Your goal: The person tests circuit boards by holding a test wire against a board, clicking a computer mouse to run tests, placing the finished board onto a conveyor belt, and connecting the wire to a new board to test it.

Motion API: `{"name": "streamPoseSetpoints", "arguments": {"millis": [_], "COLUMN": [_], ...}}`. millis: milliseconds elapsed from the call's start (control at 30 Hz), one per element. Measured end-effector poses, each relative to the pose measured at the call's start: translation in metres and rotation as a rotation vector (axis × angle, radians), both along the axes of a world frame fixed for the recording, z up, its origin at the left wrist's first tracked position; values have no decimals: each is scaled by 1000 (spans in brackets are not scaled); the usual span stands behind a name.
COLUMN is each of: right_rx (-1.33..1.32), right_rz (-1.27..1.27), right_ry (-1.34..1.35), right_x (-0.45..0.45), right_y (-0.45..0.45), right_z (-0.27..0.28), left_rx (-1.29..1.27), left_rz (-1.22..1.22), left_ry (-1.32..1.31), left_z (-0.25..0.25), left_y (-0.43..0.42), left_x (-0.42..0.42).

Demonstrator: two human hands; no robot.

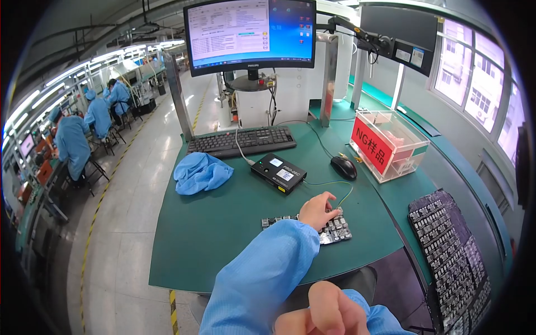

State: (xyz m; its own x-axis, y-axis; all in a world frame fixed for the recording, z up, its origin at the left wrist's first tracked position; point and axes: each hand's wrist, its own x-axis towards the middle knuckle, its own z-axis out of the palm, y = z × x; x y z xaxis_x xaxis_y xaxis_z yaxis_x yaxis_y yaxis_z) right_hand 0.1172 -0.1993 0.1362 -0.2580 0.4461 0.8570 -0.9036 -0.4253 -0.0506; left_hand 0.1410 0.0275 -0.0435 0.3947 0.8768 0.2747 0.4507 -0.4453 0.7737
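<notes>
My left hand (318, 211) rests over a panel of small circuit boards (335, 230) on the green table, covering its middle. Its thumb and forefinger are apart, with the end of a thin green wire (350, 192) near the thumb tip; whether they touch the wire is unclear. The wire runs to a black box marked PRO-06C (279, 173). Close to the camera at the bottom, my right hand (324, 312) is closed with curled fingers. Whatever it may hold is hidden.
A blue cloth (202, 173), a keyboard (243, 142) and a mouse (343, 167) lie farther back. At right stand a clear box with a red label (371, 144) and a black tray of boards (446, 245). A monitor (251, 36) faces me. People in blue sit at left.
</notes>
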Motion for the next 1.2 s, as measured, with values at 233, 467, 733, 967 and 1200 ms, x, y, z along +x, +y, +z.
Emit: {"name": "streamPoseSetpoints", "arguments": {"millis": [233, 467, 733, 967, 1200], "right_rx": [16, 69, 110, 781, 922], "right_rz": [29, 24, -225, -2263, -2278], "right_ry": [3, 29, -158, -896, -1792], "right_x": [0, -1, 18, 110, 214], "right_y": [-3, 3, 21, 225, 325], "right_z": [4, 9, -1, 11, -94], "left_rx": [-20, -26, -2, 5, 50], "left_rz": [2, 5, 3, 5, -4], "left_ry": [-8, -4, 5, -8, -37], "left_z": [1, 0, -2, 1, -7], "left_y": [0, 1, 2, -1, 3], "left_x": [0, 1, 2, -2, -1]}}
